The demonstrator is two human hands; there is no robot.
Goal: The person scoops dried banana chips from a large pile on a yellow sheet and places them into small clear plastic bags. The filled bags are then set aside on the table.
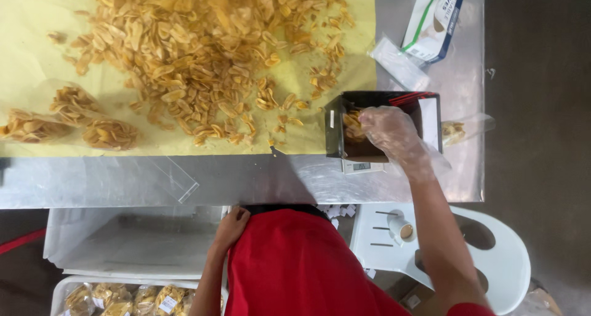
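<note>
Right hand (388, 131): yours, in a thin clear glove, reaching down into the black box (381, 124); fingers curled around a small clump of chips (353, 125) inside it.
Left hand (231, 226): bare, down at your side by the red shirt (295, 260); fingers loosely bent, gripping nothing, resting against the shirt edge.
Black box: open top, sits on a small scale (363, 166) just below your right fingers.
Chip pile (209, 51): loose fried chips spread on yellow paper (37, 20), well to the left of your right fingers.
Filled bags (68, 122): three clear bags at the paper's left edge.
Glove box (434, 20): on the steel table (258, 177), beyond your right fingertips.
Crate (123, 299): bagged chips, below your left hand.
</note>
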